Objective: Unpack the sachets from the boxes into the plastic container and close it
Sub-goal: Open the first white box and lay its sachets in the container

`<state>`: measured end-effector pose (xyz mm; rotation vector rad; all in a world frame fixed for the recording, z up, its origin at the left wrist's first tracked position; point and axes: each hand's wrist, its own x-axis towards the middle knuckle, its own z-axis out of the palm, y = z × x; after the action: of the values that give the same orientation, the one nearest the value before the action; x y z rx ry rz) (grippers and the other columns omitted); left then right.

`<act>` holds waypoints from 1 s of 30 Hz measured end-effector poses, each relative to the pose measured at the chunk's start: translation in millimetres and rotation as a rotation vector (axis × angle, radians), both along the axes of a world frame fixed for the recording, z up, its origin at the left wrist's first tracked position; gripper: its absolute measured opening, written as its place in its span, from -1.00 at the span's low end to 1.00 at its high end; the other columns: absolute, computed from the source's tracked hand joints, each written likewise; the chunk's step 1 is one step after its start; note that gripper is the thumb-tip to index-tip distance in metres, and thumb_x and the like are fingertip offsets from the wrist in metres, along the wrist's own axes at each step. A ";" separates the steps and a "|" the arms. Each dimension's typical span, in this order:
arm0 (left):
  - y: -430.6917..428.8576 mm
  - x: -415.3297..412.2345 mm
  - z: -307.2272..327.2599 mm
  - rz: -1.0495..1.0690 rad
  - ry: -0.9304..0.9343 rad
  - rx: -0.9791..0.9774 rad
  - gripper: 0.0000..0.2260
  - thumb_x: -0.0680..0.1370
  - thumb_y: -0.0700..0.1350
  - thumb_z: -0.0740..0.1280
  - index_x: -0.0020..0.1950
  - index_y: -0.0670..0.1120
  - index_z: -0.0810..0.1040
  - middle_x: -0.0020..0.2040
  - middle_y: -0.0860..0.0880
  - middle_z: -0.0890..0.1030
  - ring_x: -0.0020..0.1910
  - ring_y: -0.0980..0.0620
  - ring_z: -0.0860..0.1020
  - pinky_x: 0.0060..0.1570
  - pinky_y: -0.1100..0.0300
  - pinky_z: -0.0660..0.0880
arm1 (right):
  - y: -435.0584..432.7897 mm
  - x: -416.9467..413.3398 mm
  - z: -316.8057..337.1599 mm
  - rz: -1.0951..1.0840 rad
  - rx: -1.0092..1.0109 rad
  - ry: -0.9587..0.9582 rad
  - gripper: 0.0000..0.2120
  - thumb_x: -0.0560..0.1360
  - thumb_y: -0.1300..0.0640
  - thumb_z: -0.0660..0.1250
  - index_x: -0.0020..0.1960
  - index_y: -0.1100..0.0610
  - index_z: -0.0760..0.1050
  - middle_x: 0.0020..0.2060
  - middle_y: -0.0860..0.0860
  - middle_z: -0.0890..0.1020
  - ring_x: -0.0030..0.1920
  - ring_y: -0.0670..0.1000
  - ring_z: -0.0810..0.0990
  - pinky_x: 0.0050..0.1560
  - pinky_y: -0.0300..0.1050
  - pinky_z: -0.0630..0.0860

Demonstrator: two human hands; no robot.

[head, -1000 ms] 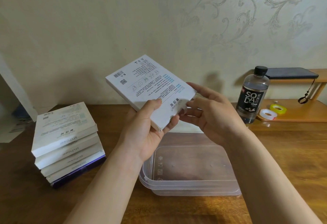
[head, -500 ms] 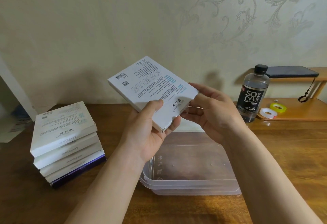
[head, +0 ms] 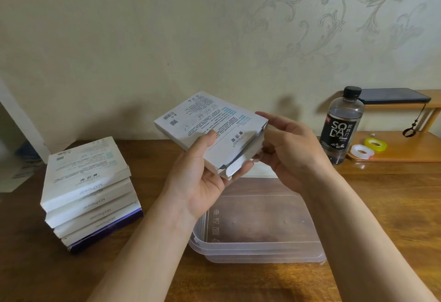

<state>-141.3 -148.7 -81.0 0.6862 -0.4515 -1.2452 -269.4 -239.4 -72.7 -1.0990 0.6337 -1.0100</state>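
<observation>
Head view: one person, two bare hands working above the bench (head: 381, 194). The left hand (head: 202, 182) is gripping one white box (head: 207, 122) from below, thumb pressing on the printed top face, grip clamped on the box, holding it tilted in the air above the plastic container (head: 262, 251). The right hand (head: 288, 149) is pinching the box's near-right end, thumb on the top corner and fingers curling underneath, grip clamped there too. That end is standing open, with something silvery showing inside; cannot tell whether it is a sachet. One clear container is sitting on the bench just below the hands, lid off, its rim appearing doubled. One stack of boxes (head: 88, 189) is sitting to the left, well apart from the container, with at least four white boxes counted and a purple edge showing at the bottom. One soda bottle (head: 341, 125) is standing upright on the right. Two tape rolls are lying on a wooden shelf (head: 405, 153): one clear tape roll (head: 361, 151) and one yellow tape roll (head: 375, 143).
</observation>
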 end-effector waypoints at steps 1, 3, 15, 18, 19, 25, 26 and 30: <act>1.0 0.0 1.5 -0.004 0.027 0.017 -0.79 0.64 -0.11 0.30 0.28 -0.01 0.54 0.03 -0.14 0.74 -0.05 -0.17 0.73 -0.29 -0.10 0.68 | -0.5 -1.4 0.3 0.016 0.013 -0.016 -0.55 0.51 0.53 0.12 0.31 0.24 0.49 -0.26 0.18 0.68 -0.42 0.03 0.52 -0.25 -0.04 0.53; 2.1 1.5 3.9 -0.022 0.079 0.048 -0.76 0.63 -0.04 0.31 0.28 -0.05 0.54 -0.01 -0.17 0.74 -0.08 -0.19 0.73 -0.31 -0.14 0.67 | -2.4 -6.5 -0.1 0.062 0.033 -0.049 -0.49 0.50 0.56 0.09 0.33 0.22 0.48 -0.28 0.12 0.67 -0.41 0.00 0.55 -0.18 -0.03 0.53; 2.4 5.0 5.8 -0.076 0.130 0.124 -0.62 0.62 0.16 0.29 0.25 -0.11 0.60 0.06 -0.22 0.61 -0.13 -0.09 0.56 -0.39 0.15 0.58 | -15.7 -21.9 -6.8 -0.038 -0.305 0.236 -0.53 0.50 0.43 0.37 0.30 0.02 0.59 -0.07 0.11 0.61 -0.03 0.07 0.62 0.12 0.08 0.63; 1.3 4.4 3.0 -0.070 0.085 0.144 -0.66 0.61 0.13 0.31 0.23 -0.07 0.62 0.10 -0.21 0.60 -0.11 -0.08 0.53 -0.41 0.17 0.55 | -15.6 -21.5 -4.4 -0.096 -0.290 0.220 -0.70 0.54 0.32 0.37 0.22 0.07 0.63 -0.02 0.09 0.71 0.06 0.12 0.67 0.11 0.10 0.64; 0.4 4.2 1.9 -0.064 0.074 0.154 -0.66 0.60 0.13 0.33 0.24 -0.06 0.62 0.12 -0.20 0.59 -0.12 -0.08 0.51 -0.42 0.18 0.53 | -15.9 -21.0 -4.5 -0.133 -0.317 0.239 -0.74 0.54 0.29 0.38 0.20 0.09 0.63 -0.01 0.14 0.70 0.07 0.16 0.67 0.09 0.11 0.65; -2.8 3.7 -1.0 -0.022 0.073 0.196 -0.62 0.57 0.14 0.37 0.27 -0.07 0.60 0.15 -0.19 0.55 -0.14 -0.05 0.49 -0.46 0.20 0.52 | -20.4 -19.0 -8.2 -0.267 -0.380 0.304 -0.85 0.56 0.24 0.38 0.11 0.15 0.67 -0.07 0.13 0.71 0.03 0.18 0.68 0.00 0.09 0.67; -2.7 3.5 -0.5 -0.023 0.075 0.196 -0.62 0.57 0.14 0.37 0.26 -0.07 0.60 0.15 -0.20 0.55 -0.14 -0.05 0.49 -0.46 0.21 0.52 | -20.9 -19.4 -8.0 -0.266 -0.380 0.305 -0.85 0.56 0.23 0.39 0.10 0.15 0.67 -0.08 0.13 0.72 0.02 0.18 0.68 0.00 0.09 0.67; -1.6 2.1 1.3 -0.029 0.070 0.192 -0.65 0.58 0.13 0.35 0.22 -0.08 0.61 0.09 -0.20 0.56 -0.16 -0.05 0.50 -0.46 0.22 0.53 | -19.3 -20.0 -7.3 -0.267 -0.420 0.315 -0.87 0.50 0.22 0.47 0.04 0.11 0.67 -0.13 0.08 0.72 -0.03 0.15 0.69 0.03 0.14 0.66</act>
<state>-139.3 -150.2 -79.7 0.7982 -0.2866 -1.3471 -289.4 -258.6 -80.0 -1.5937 0.8617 -1.2458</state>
